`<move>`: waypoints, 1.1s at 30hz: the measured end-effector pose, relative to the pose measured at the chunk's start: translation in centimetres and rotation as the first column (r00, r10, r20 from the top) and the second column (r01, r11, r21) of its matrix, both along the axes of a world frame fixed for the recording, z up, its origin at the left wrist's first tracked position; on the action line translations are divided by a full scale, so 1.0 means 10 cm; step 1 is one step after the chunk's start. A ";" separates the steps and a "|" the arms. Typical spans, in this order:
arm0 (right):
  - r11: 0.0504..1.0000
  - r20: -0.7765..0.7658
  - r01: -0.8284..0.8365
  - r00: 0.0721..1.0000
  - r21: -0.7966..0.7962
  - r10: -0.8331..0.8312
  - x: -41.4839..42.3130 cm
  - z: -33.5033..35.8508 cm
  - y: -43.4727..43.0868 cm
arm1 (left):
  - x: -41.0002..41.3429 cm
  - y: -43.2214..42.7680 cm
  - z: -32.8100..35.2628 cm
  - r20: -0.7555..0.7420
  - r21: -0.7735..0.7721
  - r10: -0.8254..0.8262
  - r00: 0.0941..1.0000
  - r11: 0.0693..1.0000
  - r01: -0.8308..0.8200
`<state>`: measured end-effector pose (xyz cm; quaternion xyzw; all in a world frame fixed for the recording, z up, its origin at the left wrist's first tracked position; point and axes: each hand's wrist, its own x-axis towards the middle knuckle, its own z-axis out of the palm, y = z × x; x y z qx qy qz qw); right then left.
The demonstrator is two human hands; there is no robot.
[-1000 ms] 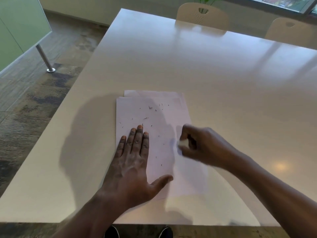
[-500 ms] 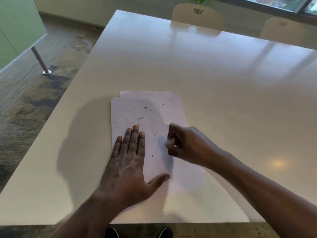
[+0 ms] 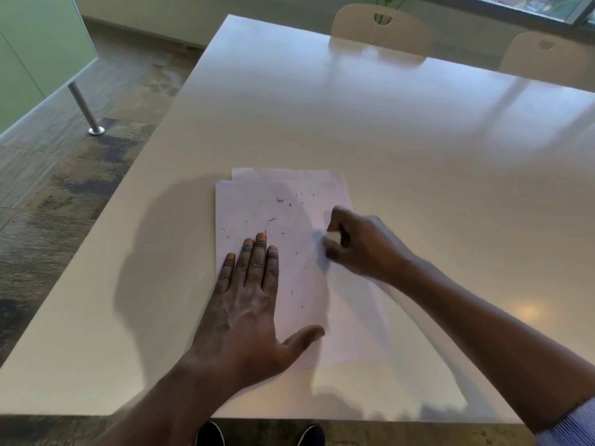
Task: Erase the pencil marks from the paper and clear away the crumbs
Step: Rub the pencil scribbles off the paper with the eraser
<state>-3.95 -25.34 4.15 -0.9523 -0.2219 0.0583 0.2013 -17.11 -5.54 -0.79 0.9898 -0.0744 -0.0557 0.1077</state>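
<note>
A white sheet of paper [image 3: 299,284] lies on the table near its front edge, on top of a second sheet [image 3: 289,174] that sticks out at the far end. Several dark eraser crumbs [image 3: 279,200] are scattered over the paper's upper half. My left hand [image 3: 248,304] lies flat on the paper's left part, fingers straight, pressing it down. My right hand [image 3: 360,244] is curled round a small white eraser [image 3: 331,237], whose tip touches the paper near its right edge. I can make out no pencil marks.
The big pale table [image 3: 386,130] stretches far ahead and to the right. Two beige chairs [image 3: 380,27] stand at its far side. The table's left edge runs diagonally, with carpeted floor [image 3: 64,194] and a metal leg [image 3: 85,111] beyond it.
My right hand with the eraser rubbed left across the paper, then back to the right and slightly farther away. My left hand stayed flat on the sheet.
</note>
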 end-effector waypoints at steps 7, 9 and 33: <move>0.986 0.002 -0.156 0.988 0.067 0.156 -0.15 -0.03 0.23 | 0.00 0.01 0.01 -0.013 0.006 0.007 1.000 1.000 -0.007; 0.988 0.000 -0.145 0.989 0.047 0.145 -0.15 -0.06 0.22 | 0.00 0.01 0.00 -0.009 0.009 0.003 1.000 1.000 -0.003; 0.987 -0.174 -0.160 0.973 -0.029 0.153 -0.40 0.11 0.04 | -0.01 0.01 0.00 -0.001 -0.030 0.002 1.000 1.000 -0.002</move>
